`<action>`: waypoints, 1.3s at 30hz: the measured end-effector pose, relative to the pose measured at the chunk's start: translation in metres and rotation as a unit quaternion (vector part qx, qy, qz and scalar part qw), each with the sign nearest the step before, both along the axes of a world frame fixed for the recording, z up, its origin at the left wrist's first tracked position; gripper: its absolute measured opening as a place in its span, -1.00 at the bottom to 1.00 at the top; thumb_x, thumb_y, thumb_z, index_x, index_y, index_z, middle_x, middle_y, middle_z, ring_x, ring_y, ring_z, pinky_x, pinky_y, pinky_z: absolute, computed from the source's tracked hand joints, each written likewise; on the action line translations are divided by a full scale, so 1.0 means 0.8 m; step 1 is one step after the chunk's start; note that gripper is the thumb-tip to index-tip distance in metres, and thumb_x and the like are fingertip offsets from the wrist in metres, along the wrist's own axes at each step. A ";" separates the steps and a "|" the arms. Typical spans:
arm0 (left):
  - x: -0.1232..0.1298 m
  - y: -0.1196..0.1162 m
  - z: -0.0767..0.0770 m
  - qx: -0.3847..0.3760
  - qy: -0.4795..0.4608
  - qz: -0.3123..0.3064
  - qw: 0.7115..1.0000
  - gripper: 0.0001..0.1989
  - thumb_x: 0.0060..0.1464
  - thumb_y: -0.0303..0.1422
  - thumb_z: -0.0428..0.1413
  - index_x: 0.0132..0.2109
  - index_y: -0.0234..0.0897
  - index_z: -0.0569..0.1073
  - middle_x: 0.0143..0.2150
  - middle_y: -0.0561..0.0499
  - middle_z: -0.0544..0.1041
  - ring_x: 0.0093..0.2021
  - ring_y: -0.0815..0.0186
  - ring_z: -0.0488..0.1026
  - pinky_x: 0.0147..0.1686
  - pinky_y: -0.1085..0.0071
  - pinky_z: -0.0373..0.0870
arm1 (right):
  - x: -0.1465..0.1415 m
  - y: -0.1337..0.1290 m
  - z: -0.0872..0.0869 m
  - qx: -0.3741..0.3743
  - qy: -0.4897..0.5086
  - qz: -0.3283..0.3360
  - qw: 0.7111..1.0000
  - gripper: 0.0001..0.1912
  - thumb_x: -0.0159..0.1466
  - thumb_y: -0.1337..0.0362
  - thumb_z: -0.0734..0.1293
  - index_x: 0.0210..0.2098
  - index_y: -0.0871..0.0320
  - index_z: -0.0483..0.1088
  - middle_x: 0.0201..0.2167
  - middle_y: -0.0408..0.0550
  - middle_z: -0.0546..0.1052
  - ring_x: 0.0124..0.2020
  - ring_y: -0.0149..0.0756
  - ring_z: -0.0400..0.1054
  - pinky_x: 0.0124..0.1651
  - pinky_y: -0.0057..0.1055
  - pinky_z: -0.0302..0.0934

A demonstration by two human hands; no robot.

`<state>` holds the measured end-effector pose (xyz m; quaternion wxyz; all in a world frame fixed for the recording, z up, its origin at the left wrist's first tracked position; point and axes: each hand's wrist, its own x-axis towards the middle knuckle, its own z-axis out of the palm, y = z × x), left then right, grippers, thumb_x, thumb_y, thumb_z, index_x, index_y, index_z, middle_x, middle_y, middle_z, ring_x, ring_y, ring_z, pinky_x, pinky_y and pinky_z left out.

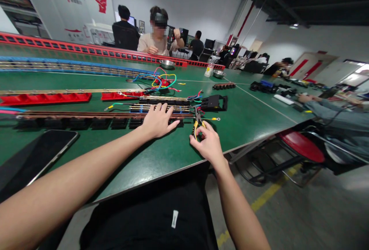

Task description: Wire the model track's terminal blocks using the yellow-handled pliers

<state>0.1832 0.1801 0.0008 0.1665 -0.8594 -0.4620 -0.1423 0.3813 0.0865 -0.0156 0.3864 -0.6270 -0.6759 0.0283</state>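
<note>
My left hand lies spread, fingers apart, across the brown and black rail assembly. In my right hand is a pair of pliers with yellow and black handles, held partly spread. The plier jaws touch or hover at the right end of the rails; I cannot tell which. A yellow wire lug sticks out just right of the jaws. Behind them sits a black plastic end piece with loose coloured wires beside it.
A blue rail and a red rail run along the back. Red trays lie at left, a dark phone-like slab nearer me. A bottle and metal bowls stand farther off. Across the table sits a person.
</note>
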 end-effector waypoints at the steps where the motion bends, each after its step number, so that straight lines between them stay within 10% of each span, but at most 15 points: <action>1: 0.000 0.000 0.000 0.001 -0.001 -0.001 1.000 -0.31 0.26 0.09 -0.23 0.27 -0.31 0.28 0.25 -0.29 0.31 0.19 -0.10 0.26 0.08 0.04 0.16 | 0.000 0.000 -0.002 0.003 -0.010 -0.002 1.000 -0.83 0.08 0.20 0.37 -0.52 0.10 0.30 0.01 0.12 0.43 -0.36 -0.26 0.38 -0.24 -0.32 0.26; 15: 0.000 -0.001 0.001 0.001 0.004 -0.001 1.000 -0.30 0.26 0.09 -0.24 0.28 -0.32 0.27 0.26 -0.29 0.30 0.19 -0.10 0.26 0.07 0.04 0.17 | -0.001 -0.001 -0.004 0.011 -0.059 -0.017 0.998 -0.87 0.15 0.21 0.32 -0.47 0.09 0.31 0.01 0.15 0.40 -0.17 -0.13 0.40 -0.07 -0.25 0.26; 26: 0.001 0.001 0.000 0.008 0.008 -0.002 1.000 -0.30 0.26 0.09 -0.25 0.28 -0.32 0.27 0.25 -0.29 0.31 0.19 -0.11 0.27 0.07 0.03 0.18 | 0.017 0.012 0.003 -0.039 0.171 0.024 0.984 -0.74 0.16 0.10 0.34 -0.31 0.18 0.46 -0.34 -0.06 0.48 -0.43 -0.33 0.30 -0.32 -0.37 0.20; 29: 0.001 0.001 -0.001 0.005 0.007 -0.002 1.000 -0.30 0.26 0.09 -0.25 0.29 -0.32 0.27 0.26 -0.29 0.31 0.19 -0.11 0.26 0.07 0.02 0.17 | 0.022 0.012 0.008 -0.113 0.314 0.042 0.942 -0.65 0.10 0.05 0.38 -0.25 0.19 0.50 -0.47 -0.12 0.43 -0.51 -0.37 0.24 -0.49 -0.43 0.12; 35: 0.001 0.002 0.000 0.005 0.013 0.000 1.000 -0.29 0.26 0.10 -0.26 0.28 -0.32 0.27 0.26 -0.29 0.31 0.19 -0.11 0.26 0.08 0.01 0.16 | 0.034 0.012 0.024 -0.195 0.617 0.114 0.754 -0.63 -0.01 0.09 0.44 -0.26 0.16 0.53 -0.38 -0.09 0.47 -0.61 -0.56 0.00 -0.66 -0.58 -0.25; 39: 0.001 0.002 0.000 0.004 0.014 -0.001 1.000 -0.29 0.26 0.10 -0.27 0.28 -0.31 0.27 0.26 -0.29 0.31 0.19 -0.11 0.26 0.07 0.02 0.16 | 0.038 0.008 0.033 -0.212 0.659 0.117 0.712 -0.63 -0.02 0.02 0.43 -0.35 0.18 0.49 -0.51 -0.19 0.36 -0.66 -0.61 -0.17 -0.67 -0.60 -0.38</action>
